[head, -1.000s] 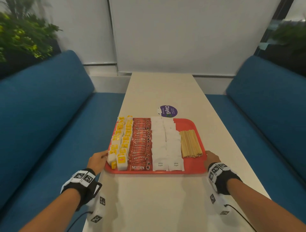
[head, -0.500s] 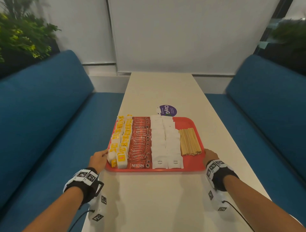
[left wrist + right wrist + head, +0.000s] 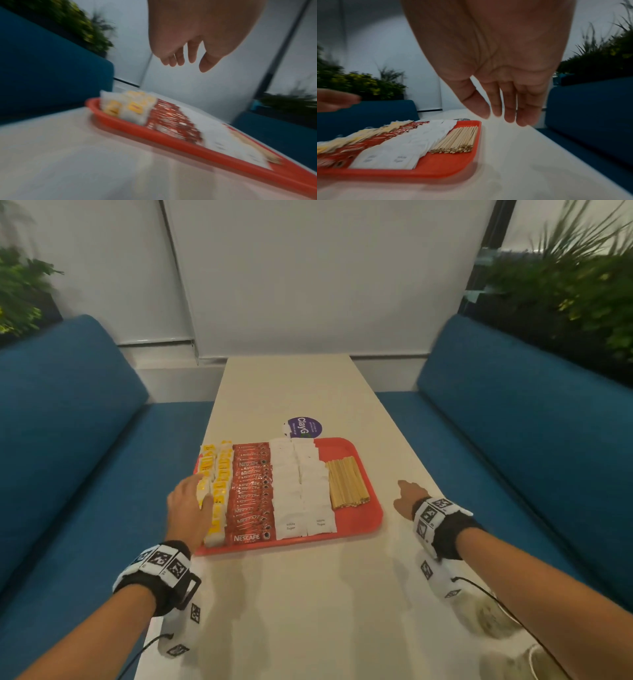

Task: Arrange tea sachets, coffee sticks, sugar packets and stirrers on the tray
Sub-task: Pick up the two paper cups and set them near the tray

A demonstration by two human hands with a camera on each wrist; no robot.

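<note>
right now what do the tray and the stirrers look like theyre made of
The tray looks like moulded plastic: uniform red, smooth, with a rounded raised rim. The stirrers look like bare wood: pale tan, matt, thin flat sticks with cut ends, as the right wrist view shows.

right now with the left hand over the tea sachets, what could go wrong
1. The open left hand hovers over the upright yellow-and-white tea sachets; a brush might topple the rows.
2. Those sachets crowd the red plastic tray's left rim and could spill over it.
3. The loose bundle of wooden stirrers may roll apart if the tray is jolted.
</note>
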